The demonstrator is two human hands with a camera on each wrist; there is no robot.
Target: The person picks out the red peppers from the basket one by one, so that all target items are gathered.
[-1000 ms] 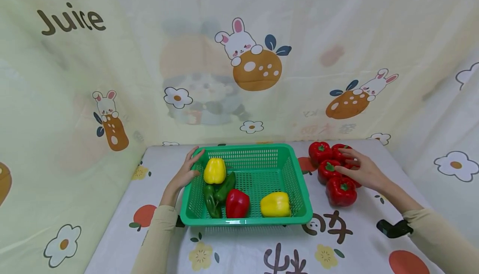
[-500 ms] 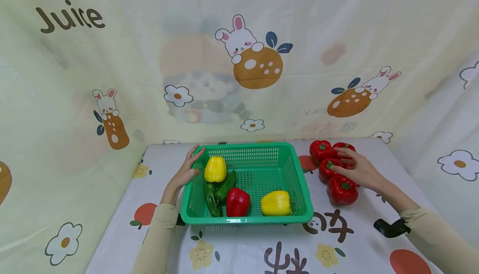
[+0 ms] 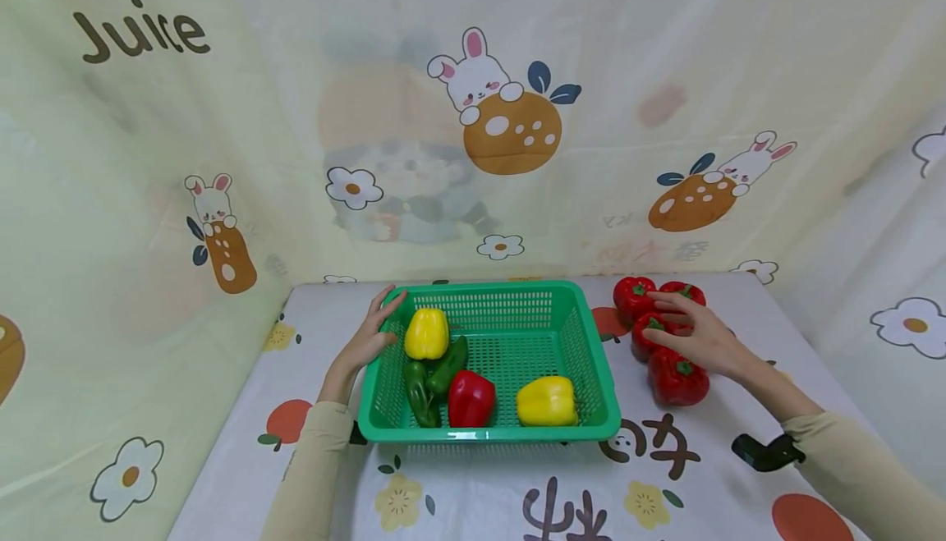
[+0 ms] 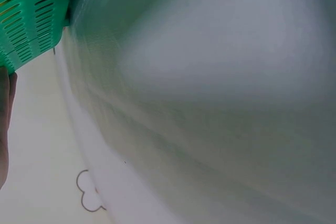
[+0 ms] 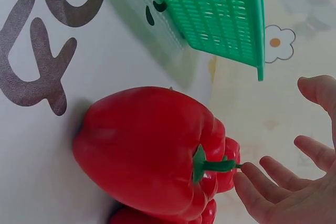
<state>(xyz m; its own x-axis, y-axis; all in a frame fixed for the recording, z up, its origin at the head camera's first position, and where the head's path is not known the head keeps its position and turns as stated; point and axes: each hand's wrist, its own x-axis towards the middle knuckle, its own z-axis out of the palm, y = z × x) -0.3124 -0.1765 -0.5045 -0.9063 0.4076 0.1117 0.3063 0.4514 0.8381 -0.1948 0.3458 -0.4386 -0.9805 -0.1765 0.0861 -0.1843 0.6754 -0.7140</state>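
A green plastic basket (image 3: pixel 488 436) holds two yellow bell peppers (image 3: pixel 426 334), one red bell pepper (image 3: pixel 470 400) and some green peppers (image 3: pixel 447 367). My left hand (image 3: pixel 368 337) rests at the basket's left rear corner, fingers spread along the rim; the left wrist view shows only a sliver of it beside the latticed wall. Over a cluster of several red bell peppers (image 3: pixel 677 378), right of the basket, hovers my right hand (image 3: pixel 698 332). Its fingers are spread and hold nothing. In the right wrist view, a large red pepper (image 5: pixel 147 148) lies near the fingertips, partly hiding others.
A white printed cloth (image 3: pixel 443 500) covers the table. Patterned curtains (image 3: pixel 399 98) close off the back and both sides. Black wrist camera gear (image 3: pixel 767 451) sits at the right cuff.
My right hand has shifted slightly left over the red peppers, still spread. The left hand and the basket with its contents keep their places; the whole view drifts slightly.
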